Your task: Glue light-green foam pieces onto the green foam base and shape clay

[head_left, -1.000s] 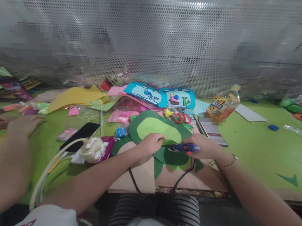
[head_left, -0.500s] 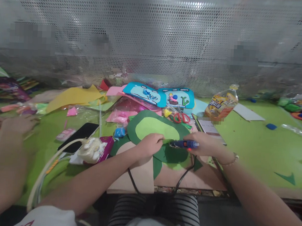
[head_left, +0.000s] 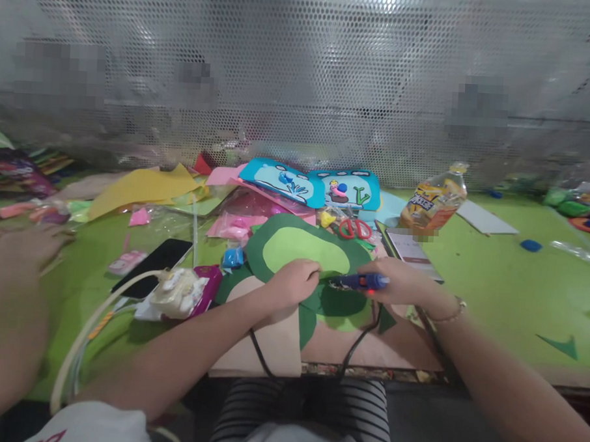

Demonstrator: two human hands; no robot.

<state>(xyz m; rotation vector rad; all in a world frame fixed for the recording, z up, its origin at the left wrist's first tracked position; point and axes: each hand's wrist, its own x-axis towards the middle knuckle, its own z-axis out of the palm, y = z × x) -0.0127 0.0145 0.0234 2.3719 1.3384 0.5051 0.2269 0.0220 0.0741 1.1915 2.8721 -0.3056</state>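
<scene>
My right hand (head_left: 395, 281) is closed around a dark blue glue gun (head_left: 358, 282), its nozzle pointing left and a red light glowing on its body. A black cord runs from it to the table's front edge. Close to the nozzle, my left hand (head_left: 295, 281) is closed in a pinch at a dark green paper piece (head_left: 340, 304); its fingertips are partly hidden. Just behind both hands lies a rounded dark green cutout with a light green paper shape (head_left: 303, 249) on it. Pinkish-beige paper (head_left: 251, 323) lies under and in front of the left hand.
Red-handled scissors (head_left: 355, 229), blue decorated panels (head_left: 282, 181) and a bottle (head_left: 435, 201) stand or lie behind the cutouts. To the left are a phone (head_left: 153, 267), a power adapter with a cable (head_left: 179, 294), and another person's hand (head_left: 33, 242). A perforated metal screen (head_left: 301, 71) borders the back.
Both hands stay nearly in place, with the glue gun's nozzle still beside the left fingertips. The whole view has shifted very slightly.
</scene>
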